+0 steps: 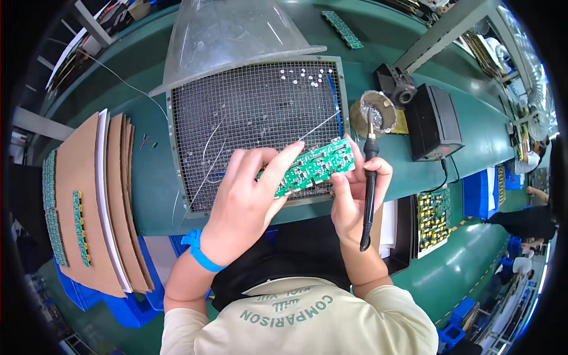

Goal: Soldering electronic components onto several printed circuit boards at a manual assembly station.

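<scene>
Both my hands pinch 1 green circuit board [309, 167], tilted above the front edge of the wire mesh grille [254, 112]. My left hand [251, 198] clamps its left end, fingers over the top; my right hand [355, 195] grips the right end while tucking a black soldering iron [370, 195] against the palm. A solder-tip cleaner [378, 112] sits just beyond, cardboard sheets [106, 201] far left.

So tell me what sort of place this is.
Most likely an electronics assembly or soldering bench. Both hands hold a green circuit board, the right hand also grips a soldering iron, and a mesh extraction grille sits beneath a clear hood.
</scene>
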The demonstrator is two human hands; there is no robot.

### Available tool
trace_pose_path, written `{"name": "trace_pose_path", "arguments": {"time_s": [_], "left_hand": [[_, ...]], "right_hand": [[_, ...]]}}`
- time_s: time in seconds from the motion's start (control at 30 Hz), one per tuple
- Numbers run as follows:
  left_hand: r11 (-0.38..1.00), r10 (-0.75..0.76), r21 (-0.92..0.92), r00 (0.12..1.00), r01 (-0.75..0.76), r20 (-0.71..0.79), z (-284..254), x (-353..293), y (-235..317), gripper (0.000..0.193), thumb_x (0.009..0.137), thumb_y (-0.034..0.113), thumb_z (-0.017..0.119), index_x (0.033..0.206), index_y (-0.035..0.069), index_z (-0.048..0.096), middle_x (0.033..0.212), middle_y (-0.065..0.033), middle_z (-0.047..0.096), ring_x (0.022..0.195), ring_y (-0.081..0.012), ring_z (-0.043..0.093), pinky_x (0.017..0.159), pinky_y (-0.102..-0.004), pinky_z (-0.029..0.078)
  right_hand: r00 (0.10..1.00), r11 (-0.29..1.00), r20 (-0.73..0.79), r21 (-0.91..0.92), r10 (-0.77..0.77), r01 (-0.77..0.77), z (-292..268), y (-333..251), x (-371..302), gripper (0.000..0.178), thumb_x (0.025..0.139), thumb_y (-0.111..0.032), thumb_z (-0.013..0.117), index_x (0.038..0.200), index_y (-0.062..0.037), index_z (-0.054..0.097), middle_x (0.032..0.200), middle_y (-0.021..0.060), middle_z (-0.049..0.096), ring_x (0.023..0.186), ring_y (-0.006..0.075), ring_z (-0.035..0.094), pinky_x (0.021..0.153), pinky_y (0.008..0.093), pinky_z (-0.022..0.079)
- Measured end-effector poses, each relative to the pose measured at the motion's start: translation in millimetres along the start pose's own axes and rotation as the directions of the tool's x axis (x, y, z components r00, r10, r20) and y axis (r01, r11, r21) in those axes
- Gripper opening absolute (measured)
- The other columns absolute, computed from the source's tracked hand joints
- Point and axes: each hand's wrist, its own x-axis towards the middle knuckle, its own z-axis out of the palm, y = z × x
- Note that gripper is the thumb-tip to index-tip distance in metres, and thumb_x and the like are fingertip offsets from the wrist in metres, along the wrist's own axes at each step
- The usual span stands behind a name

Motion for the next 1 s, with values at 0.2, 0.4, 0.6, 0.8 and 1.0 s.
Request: {"name": "trace_pose_path", "arguments": {"time_s": [0.2, 0.4, 0.6, 0.8, 1.0], "left_hand": [[0.997, 0.015, -0.083, 0.996, -0.008, 0.084, -11, -1, -2, 0.056, 0.076, 0.004, 0.075, 0.129, 0.006, 0.056, 0.102, -0.0119, 0.059, 0.09, -0.0268, 0.057, 0.08, -0.0356, 0.049], [0.765, -0.266, -0.574, 0.955, 0.291, 0.13, -8, -20, -22, 0.03, 0.092, 0.004, 0.063, 0.12, 0.002, 0.053, 0.098, -0.0093, 0.062, 0.083, -0.0141, 0.061, 0.072, -0.0281, 0.053], [0.347, -0.617, -0.936, 0.765, 0.054, -0.185, 22, -31, -26, 0.013, 0.099, 0.004, 0.052, 0.111, 0.003, 0.046, 0.108, -0.0067, 0.058, 0.081, -0.0055, 0.059, 0.077, -0.0295, 0.06], [0.305, -0.651, -0.95, 0.714, -0.065, -0.258, 26, -35, -29, 0.009, 0.1, 0.003, 0.05, 0.107, 0.005, 0.045, 0.113, -0.0073, 0.054, 0.081, -0.0053, 0.059, 0.081, -0.0323, 0.062], [0.27, -0.649, -0.958, 0.715, -0.1, -0.258, 22, -41, -26, 0.009, 0.1, 0.002, 0.05, 0.107, 0.005, 0.046, 0.109, -0.0087, 0.056, 0.083, -0.0073, 0.06, 0.08, -0.0321, 0.061]], "right_hand": [[0.984, 0.981, 0.034, 0.087, 0.172, -0.175, 5, -10, 4, 0.043, 0.09, 0.008, 0.058, 0.117, -0.0094, 0.03, 0.123, 0.0238, 0.056, 0.106, 0.0232, 0.063, 0.09, 0.0339, 0.056], [0.977, 0.994, 0.209, 0.083, 0.051, -0.07, 20, -8, 3, 0.052, 0.086, 0.0, 0.07, 0.117, -0.0092, 0.03, 0.126, 0.0272, 0.055, 0.109, 0.0283, 0.063, 0.091, 0.039, 0.055], [0.879, 0.827, 0.414, -0.388, -0.239, 0.407, 44, 18, -21, 0.067, 0.073, -0.009, 0.086, 0.116, -0.0078, 0.035, 0.126, 0.0299, 0.055, 0.108, 0.0344, 0.063, 0.088, 0.0434, 0.054], [0.887, 0.742, 0.398, -0.517, -0.233, 0.426, 58, 28, -19, 0.058, 0.071, -0.001, 0.085, 0.112, -0.0049, 0.044, 0.123, 0.0304, 0.057, 0.109, 0.037, 0.063, 0.089, 0.0416, 0.053], [0.896, 0.693, 0.366, -0.578, -0.253, 0.431, 72, 25, -29, 0.049, 0.072, 0.007, 0.077, 0.109, -0.0035, 0.047, 0.122, 0.0287, 0.059, 0.107, 0.0357, 0.064, 0.089, 0.04, 0.052]]}}
